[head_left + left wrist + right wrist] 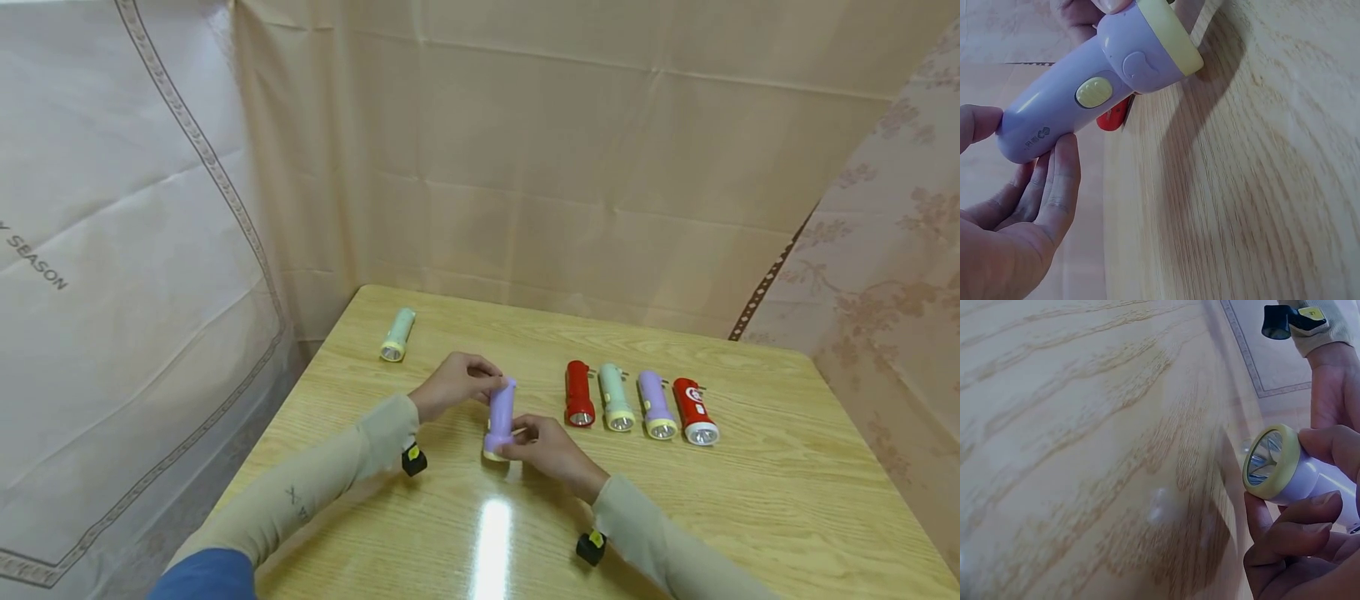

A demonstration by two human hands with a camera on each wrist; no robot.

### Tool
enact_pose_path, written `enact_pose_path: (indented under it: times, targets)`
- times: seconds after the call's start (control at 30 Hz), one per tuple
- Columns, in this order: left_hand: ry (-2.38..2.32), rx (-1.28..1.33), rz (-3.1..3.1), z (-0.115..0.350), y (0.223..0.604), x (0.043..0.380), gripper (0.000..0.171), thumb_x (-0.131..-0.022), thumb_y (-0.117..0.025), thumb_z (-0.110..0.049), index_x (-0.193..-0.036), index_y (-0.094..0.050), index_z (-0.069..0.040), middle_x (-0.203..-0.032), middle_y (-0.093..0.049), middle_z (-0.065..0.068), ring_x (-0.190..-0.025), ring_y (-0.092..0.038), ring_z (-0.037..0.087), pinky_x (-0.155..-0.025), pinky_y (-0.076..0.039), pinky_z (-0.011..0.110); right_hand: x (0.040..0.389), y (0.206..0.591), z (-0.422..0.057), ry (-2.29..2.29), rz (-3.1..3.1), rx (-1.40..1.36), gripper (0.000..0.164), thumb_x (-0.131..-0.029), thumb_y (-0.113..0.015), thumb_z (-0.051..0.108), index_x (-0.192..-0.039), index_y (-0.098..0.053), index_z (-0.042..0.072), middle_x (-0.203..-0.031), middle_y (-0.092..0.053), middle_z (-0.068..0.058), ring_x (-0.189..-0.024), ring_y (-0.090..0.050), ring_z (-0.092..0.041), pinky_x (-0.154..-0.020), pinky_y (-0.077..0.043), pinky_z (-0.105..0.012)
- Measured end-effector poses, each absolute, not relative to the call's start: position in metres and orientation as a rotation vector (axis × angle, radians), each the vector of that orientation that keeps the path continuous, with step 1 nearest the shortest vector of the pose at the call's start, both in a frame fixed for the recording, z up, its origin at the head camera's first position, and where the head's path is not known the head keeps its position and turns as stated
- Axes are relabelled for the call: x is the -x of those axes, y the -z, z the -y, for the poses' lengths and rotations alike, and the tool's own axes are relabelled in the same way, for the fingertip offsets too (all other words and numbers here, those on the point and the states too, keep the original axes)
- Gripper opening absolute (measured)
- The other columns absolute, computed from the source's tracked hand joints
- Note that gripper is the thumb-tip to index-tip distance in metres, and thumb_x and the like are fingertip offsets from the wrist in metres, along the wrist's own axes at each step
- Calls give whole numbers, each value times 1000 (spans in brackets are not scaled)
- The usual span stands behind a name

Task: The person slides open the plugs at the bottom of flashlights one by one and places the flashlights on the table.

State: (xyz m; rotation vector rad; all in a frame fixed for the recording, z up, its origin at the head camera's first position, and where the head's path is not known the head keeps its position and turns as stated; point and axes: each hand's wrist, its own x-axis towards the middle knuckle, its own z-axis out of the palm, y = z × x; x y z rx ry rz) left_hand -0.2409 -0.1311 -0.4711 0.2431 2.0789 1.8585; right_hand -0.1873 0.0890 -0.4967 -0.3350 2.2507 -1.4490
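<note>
A purple flashlight (500, 417) with a pale yellow head ring is held between both hands over the middle of the table. At its tail end, the left hand (457, 385) pinches it between thumb and fingers. The right hand (553, 452) grips it by the head. In the left wrist view the yellow switch (1094, 92) on the flashlight's side is plain, with a thumb and fingertips of the left hand (1019, 244) around the tail. The right wrist view shows the lens (1265, 459) tilted toward the table, fingers of the right hand (1310, 550) about the head.
To the right lie, in a row, a red flashlight (578, 392), a mint green one (615, 396), a purple one (656, 404) and a red-and-white one (693, 408). Another mint green flashlight (398, 333) lies at the table's (795, 467) far left. Curtains hang around the table.
</note>
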Motion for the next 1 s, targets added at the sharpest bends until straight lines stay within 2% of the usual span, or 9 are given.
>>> enact_pose_path:
  times: [0.3, 0.73, 1.0]
  targets:
    - [-1841, -262, -2085, 130, 473, 239, 29, -96, -77, -20, -116, -69, 0, -109, -72, 12, -92, -72, 26, -95, -55, 56, 185, 499, -89, 1449, -2264, 342, 39, -90, -81, 19, -120, -65, -2, -102, -70, -9, -93, -62, -18, -79, -50, -31]
    - [-1850, -275, -2097, 130, 476, 240, 29, -96, -76, -19, -116, -68, 1, -109, -71, 13, -92, -72, 24, -94, -57, 52, 191, 502, -92, 1420, -2266, 363, 44, -88, -84, 24, -118, -65, -1, -103, -71, -8, -95, -64, -19, -81, -52, -32]
    - [-1859, -321, -2091, 131, 478, 239, 33, -96, -77, -21, -118, -67, 0, -109, -70, 13, -94, -70, 24, -96, -54, 56, 193, 499, -93, 1406, -2249, 355, 46, -87, -85, 25, -119, -63, 2, -108, -70, -8, -100, -64, -21, -85, -53, -36]
